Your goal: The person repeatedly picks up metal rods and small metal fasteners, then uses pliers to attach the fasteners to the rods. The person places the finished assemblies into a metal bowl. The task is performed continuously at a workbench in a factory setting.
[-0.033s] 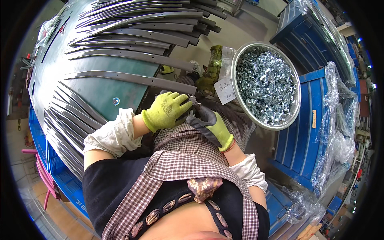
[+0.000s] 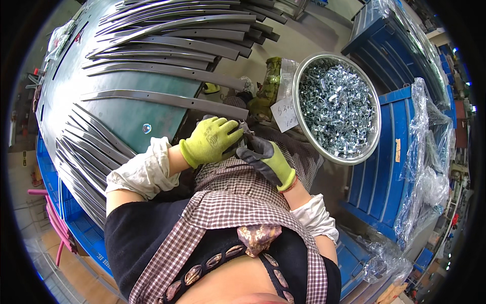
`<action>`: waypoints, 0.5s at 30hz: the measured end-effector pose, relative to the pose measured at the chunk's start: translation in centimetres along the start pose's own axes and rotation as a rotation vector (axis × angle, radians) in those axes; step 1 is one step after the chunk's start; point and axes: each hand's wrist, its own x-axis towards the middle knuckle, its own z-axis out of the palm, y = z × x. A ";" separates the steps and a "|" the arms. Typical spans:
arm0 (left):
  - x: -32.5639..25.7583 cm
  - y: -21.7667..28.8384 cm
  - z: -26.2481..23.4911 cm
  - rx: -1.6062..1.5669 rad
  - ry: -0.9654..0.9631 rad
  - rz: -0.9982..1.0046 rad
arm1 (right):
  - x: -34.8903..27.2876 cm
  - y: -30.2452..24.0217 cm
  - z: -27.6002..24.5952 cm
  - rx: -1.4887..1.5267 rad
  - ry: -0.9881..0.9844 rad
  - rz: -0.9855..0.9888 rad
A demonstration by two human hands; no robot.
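Note:
My left hand [image 2: 211,141], in a yellow-green glove with a dark palm side, is closed with its fingers bent at the near side of a long dark metal strip's [image 2: 167,100] right end. What lies under those fingers is hidden. Facing it, my right hand [image 2: 267,160], gloved alike, curls thumb and fingers around a small metal piece [image 2: 246,127] that shows only partly between the two hands. The strip lies across the green tabletop [image 2: 147,83] and juts past its edge toward my hands. Right of them a round metal basin [image 2: 299,117] holds a heap of small shiny metal clips [image 2: 336,106].
More dark strips [image 2: 177,45] lie fanned over the far table, and others [image 2: 91,157] are stacked at the left. Blue metal bins [image 2: 379,162] with clear plastic wrap stand at the right. A paper with handwriting [image 2: 286,114] hangs beside the basin. Pink tubes [image 2: 55,223] stick out at lower left.

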 end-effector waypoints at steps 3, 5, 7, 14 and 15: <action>0.0 0.0 0.1 0.004 0.002 0.009 | -0.4 -1.3 0.6 -0.139 0.084 0.029; -0.1 -0.1 0.3 0.005 0.007 0.007 | -0.3 -1.0 0.4 -0.173 0.087 -0.054; -0.2 -0.3 0.4 -0.003 0.006 -0.008 | -0.4 -1.0 0.5 -0.214 0.091 -0.109; -0.4 -1.4 0.8 0.046 0.045 0.070 | -0.1 -0.7 -0.6 -0.155 0.104 -0.166; -0.3 -2.0 0.4 0.061 0.058 0.088 | 0.0 -0.7 -1.0 -0.144 0.101 -0.180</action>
